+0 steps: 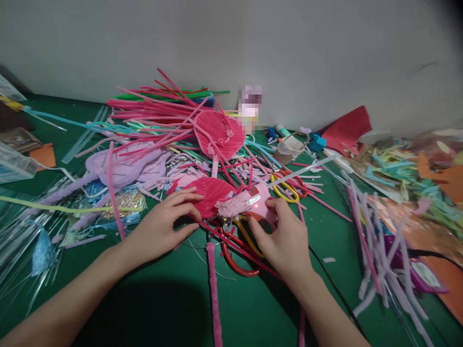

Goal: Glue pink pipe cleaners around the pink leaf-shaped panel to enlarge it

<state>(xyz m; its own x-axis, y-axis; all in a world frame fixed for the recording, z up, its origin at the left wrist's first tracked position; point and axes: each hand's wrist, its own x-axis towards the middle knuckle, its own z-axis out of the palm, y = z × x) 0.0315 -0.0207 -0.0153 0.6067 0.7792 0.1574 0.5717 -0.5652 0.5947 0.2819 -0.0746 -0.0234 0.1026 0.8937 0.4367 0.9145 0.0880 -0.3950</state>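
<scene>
My right hand (284,233) is closed around a pink hot glue gun (261,198) with a small light glowing on its side. The gun's glue-smeared front lies over a red-pink leaf-shaped piece (208,193) that looks made of pipe cleaners. My left hand (170,221) is at the left edge of that piece, fingers loosely curved and thumb apart. Whether the fingertips press on it I cannot tell. Below stands a pink fuzzy wrapped stem (213,294). Partly under the gun lie scissors with red handles (240,270). A second red-pink round piece (220,132) lies behind.
Pink and red pipe cleaners (152,108) are heaped at the back. Lilac wrapped pieces (123,168) and silver tinsel (47,260) lie left. Yellow-handled scissors (287,190) and a small bucket (289,147) sit behind the gun. Lilac pipe cleaners (388,260) and paper scraps (405,173) are right.
</scene>
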